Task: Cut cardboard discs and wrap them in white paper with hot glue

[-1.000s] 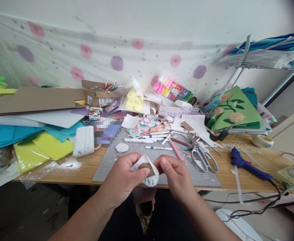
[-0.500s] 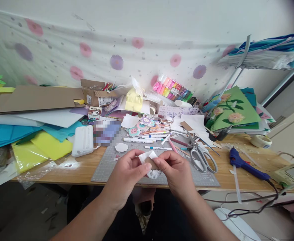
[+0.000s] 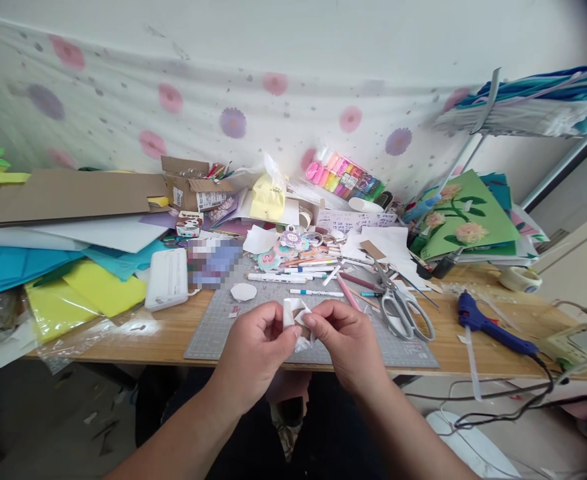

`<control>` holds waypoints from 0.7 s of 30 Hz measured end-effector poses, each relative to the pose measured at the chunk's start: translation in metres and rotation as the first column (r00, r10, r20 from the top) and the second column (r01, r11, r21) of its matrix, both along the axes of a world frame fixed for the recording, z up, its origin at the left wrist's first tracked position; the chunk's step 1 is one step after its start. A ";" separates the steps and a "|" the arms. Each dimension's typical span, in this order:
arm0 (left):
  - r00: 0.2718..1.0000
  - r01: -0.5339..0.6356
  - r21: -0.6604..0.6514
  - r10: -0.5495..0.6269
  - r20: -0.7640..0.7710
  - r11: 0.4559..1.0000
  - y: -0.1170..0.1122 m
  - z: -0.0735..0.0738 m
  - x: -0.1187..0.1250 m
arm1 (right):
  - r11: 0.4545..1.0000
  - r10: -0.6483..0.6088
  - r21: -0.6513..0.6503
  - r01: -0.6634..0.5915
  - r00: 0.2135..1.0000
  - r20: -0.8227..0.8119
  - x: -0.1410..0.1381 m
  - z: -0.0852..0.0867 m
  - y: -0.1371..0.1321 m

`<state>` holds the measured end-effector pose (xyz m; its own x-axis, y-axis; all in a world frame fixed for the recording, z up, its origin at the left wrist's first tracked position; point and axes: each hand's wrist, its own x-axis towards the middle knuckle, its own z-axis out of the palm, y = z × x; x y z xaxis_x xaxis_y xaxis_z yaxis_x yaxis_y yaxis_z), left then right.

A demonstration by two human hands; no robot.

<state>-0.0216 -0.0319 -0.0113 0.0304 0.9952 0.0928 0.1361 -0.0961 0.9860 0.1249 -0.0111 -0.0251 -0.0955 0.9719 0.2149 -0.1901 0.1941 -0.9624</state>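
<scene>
Between my two hands is a small piece of brown cardboard with white paper [image 3: 290, 312] folded and crumpled around its edges. My left hand [image 3: 256, 347] is closed on its left side, thumb on top. From the right, my right hand [image 3: 346, 337] pinches the paper's edge between thumb and fingers. Both hands are just above the front of a grey cutting mat [image 3: 208, 333]. On the mat beyond them lie a white paper disc [image 3: 243, 292], several markers [image 3: 316, 293] and a large pair of scissors [image 3: 398, 307]. My fingers hide part of the cardboard.
A blue glue gun [image 3: 493, 328] with its cable lies on the right of the wooden table [image 3: 168, 333]. At left are a white plastic case [image 3: 167, 279], coloured sheets and a cardboard panel [image 3: 73, 200]. Green card [image 3: 453, 227] stands back right.
The white paper is folded further over the cardboard, so less brown shows. My right fingers have moved slightly left, closer to my left hand.
</scene>
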 end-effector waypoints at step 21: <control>0.984 -0.087 0.076 0.074 0.164 0.993 0.004 -0.010 0.011 | 0.990 -0.141 -0.003 0.143 0.973 -0.184 -0.011 -0.016 -0.005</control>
<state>-0.0103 -0.0274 -0.0210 -0.0716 0.9825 0.1722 -0.0124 -0.1735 0.9847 0.1134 -0.0165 -0.0410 0.0849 0.9704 0.2261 -0.3333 0.2415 -0.9114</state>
